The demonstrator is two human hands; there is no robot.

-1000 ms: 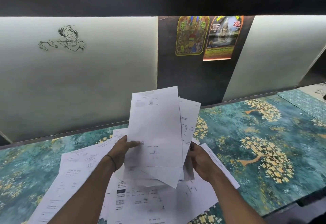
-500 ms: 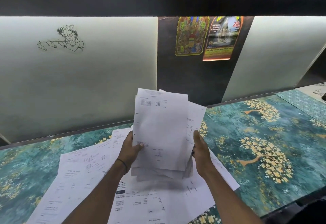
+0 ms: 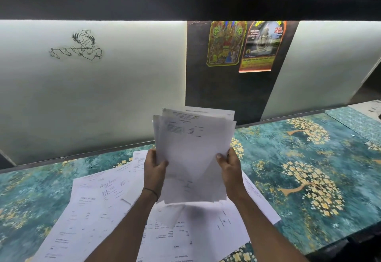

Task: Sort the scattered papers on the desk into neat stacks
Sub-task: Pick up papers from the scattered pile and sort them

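Currently: sheaf of papers (image 3: 193,154), edges uneven, was held upright above bench (image 3: 309,158). L hand (image 3: 154,171) & R hand (image 3: 229,169): fingers gripped its side edges. Loose sheets (image 3: 99,200) lay scattered beneath. Step, prob.: squaring sheaf. Next needed: tap bottom edge level, set down as stack.

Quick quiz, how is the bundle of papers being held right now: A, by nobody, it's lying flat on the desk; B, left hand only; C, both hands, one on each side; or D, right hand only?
C: the left hand grips the left edge of the bundle and the right hand grips its right edge, keeping it upright above the loose sheets on the desk.
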